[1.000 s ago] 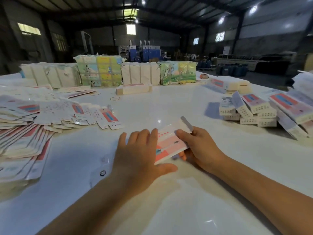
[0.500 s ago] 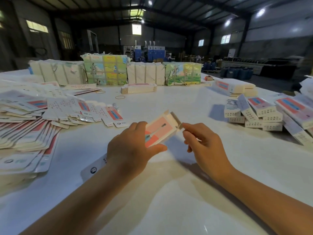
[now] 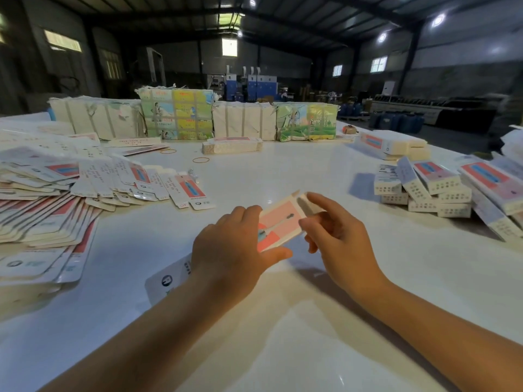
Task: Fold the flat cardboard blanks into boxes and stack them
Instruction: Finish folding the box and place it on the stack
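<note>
Since a second ago the pink-and-white printed cardboard blank [image 3: 278,222] has come up off the white table [image 3: 283,335], where it was being pressed flat, and it's now half opened into a box shape, tilted, held in the air over the middle of the table. Left hand [image 3: 232,253] grips it from the near end, fingers curled over the top face and thumb along the lower edge. Right hand [image 3: 339,236] has shifted to the far end; its thumb and forefinger are curled at the little end flap [image 3: 307,200], looks like pinching it, though the motion blur makes the exact contact hard to call.

Off to the left there's a big fanned-out spread of flat printed blanks [image 3: 56,199], and one more flat blank [image 3: 167,281] lies right under the left wrist. On the right sits a messy pile of finished white boxes with red-and-blue labels [image 3: 441,188], well apart from the hands. Along the far edge are wrapped bundles of cardboard stock [image 3: 175,114], some with green and yellow pictures, plus a couple of rubber bands [image 3: 201,159] lying loose on the table.
</note>
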### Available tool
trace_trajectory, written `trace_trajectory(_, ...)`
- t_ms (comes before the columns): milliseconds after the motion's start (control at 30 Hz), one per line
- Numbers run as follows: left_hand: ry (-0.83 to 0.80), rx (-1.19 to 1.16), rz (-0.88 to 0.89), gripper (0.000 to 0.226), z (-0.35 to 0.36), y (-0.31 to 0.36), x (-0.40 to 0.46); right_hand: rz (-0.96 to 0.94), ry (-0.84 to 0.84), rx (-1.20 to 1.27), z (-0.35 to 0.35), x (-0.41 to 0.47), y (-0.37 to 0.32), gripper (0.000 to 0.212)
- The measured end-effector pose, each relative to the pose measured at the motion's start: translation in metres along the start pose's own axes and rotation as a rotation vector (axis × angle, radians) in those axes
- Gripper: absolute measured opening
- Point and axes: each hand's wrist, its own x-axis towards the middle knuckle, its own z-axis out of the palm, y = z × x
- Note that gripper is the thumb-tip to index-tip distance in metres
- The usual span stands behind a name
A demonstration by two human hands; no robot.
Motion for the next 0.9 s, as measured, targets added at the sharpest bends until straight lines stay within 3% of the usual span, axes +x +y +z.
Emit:
trace_trajectory(67,0.003,0.012,0.005,0.074,0.0,0.0,0.0,-0.003,0.034,-0.022,-0.001,0.003,0.001,0.038)
trace_trajectory(133,0.0,0.017,0.004,0.074,0.001,0.0,0.0,-0.078,0.077,-0.199,-0.002,0.005,0.001,0.041)
trace_trajectory(233,-0.007,-0.012,0.0,0.071,0.001,0.0,0.0,-0.111,0.123,-0.323,-0.006,0.007,0.001,0.057)
trace_trajectory(367,-0.009,-0.057,0.043,0.072,-0.001,0.001,-0.001,-0.142,-0.022,-0.315,-0.013,0.008,0.0,0.064)
trace_trajectory(467,-0.004,-0.065,0.071,0.071,-0.002,0.001,-0.002,-0.16,-0.105,-0.317,-0.012,0.006,-0.002,0.047)
trace_trajectory(633,0.016,-0.077,0.05,0.073,-0.001,0.001,-0.002,-0.286,-0.079,-0.396,-0.01,0.003,-0.001,0.02)
trace_trajectory(900,0.03,-0.026,0.059,0.074,0.0,0.006,-0.005,-0.311,-0.152,-0.367,-0.003,-0.002,0.0,0.024)
